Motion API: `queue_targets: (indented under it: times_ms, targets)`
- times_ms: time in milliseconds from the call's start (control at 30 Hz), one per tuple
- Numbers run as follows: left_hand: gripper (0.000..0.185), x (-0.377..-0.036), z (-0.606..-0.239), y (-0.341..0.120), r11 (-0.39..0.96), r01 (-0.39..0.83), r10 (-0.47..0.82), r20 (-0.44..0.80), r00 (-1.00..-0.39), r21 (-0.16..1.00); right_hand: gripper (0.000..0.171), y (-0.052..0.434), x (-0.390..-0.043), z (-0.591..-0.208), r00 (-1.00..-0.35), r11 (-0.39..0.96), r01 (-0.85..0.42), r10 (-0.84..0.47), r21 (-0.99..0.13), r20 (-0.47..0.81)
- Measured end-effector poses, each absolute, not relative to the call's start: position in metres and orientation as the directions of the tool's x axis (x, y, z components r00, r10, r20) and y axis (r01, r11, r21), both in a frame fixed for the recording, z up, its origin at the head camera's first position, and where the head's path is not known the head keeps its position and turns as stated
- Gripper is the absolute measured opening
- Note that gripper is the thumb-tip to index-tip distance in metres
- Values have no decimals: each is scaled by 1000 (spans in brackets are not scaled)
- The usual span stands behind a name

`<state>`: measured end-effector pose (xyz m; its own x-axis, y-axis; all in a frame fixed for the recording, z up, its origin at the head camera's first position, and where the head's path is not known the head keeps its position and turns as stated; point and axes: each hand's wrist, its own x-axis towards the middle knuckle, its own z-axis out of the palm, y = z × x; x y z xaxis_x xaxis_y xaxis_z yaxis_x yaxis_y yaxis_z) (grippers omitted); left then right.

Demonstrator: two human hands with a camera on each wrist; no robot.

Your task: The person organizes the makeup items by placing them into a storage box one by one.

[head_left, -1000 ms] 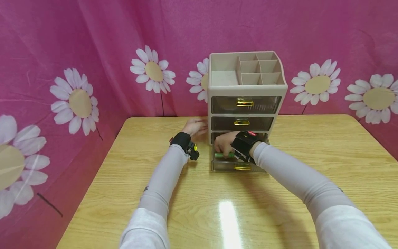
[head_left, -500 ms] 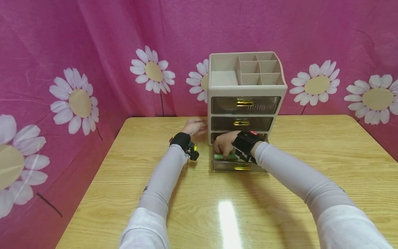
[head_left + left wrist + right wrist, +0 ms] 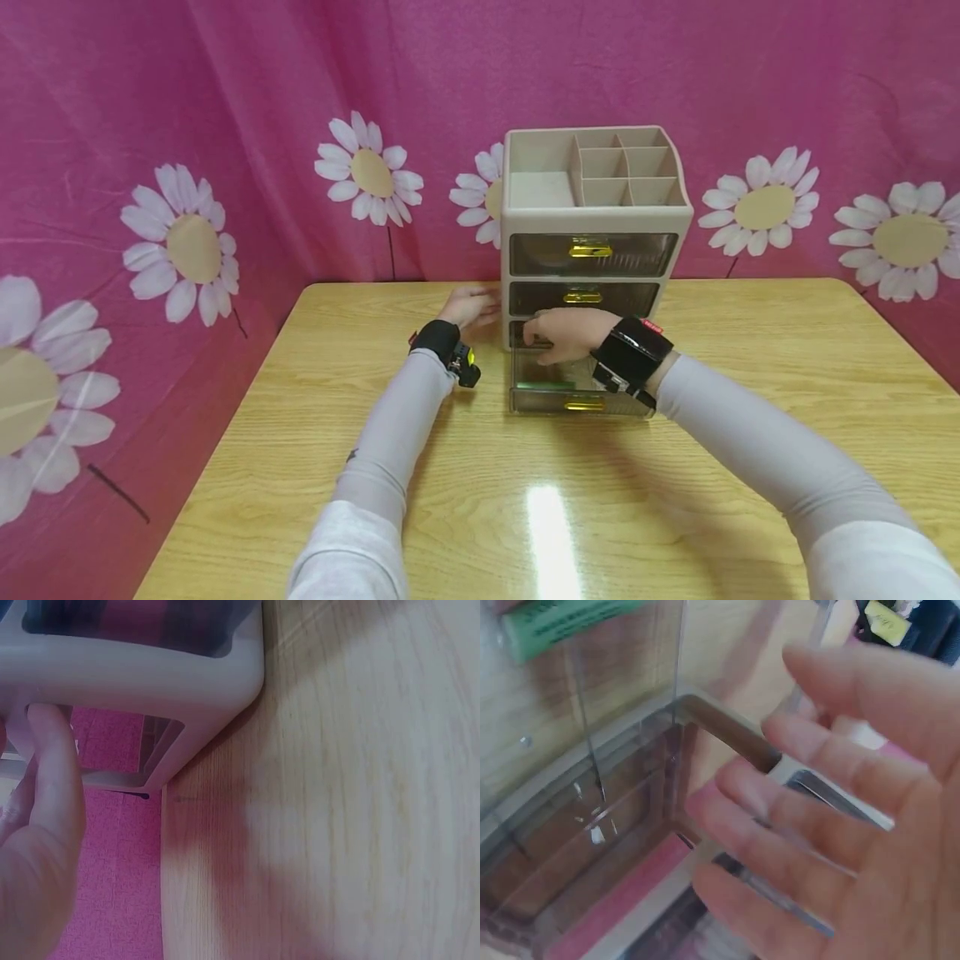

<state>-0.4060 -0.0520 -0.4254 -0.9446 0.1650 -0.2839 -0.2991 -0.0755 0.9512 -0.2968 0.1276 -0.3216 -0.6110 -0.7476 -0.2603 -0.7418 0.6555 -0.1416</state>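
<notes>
The beige plastic three-drawer organiser [image 3: 592,225] stands at the far middle of the wooden desk [image 3: 300,417], its clear bottom drawer [image 3: 573,392] pulled out toward the person. A green cylindrical tube [image 3: 546,385] lies inside on the drawer floor, long axis running left to right. The right hand [image 3: 564,333] hovers just above and beyond it, fingers [image 3: 795,787] spread loosely, holding nothing. The left hand [image 3: 471,305] rests flat against the organiser's left wall and is farther from the tube.

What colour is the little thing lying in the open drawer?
Green. The tube shows best in the right wrist view.
</notes>
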Motion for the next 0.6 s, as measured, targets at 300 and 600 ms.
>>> queue_targets:
  times_ms: [300, 600]
  targets:
    - [34, -420, -442, -56, -77, -275, 198, -255, -946, 958, 42, 163, -250, -329, -678, 690, -724, -706, -17, 205]
    - [34, -425, -447, -57, -79, -271, 214, -249, -945, 959, 57, 208, -222, -335, -690, 746, -666, -631, 31, 354]
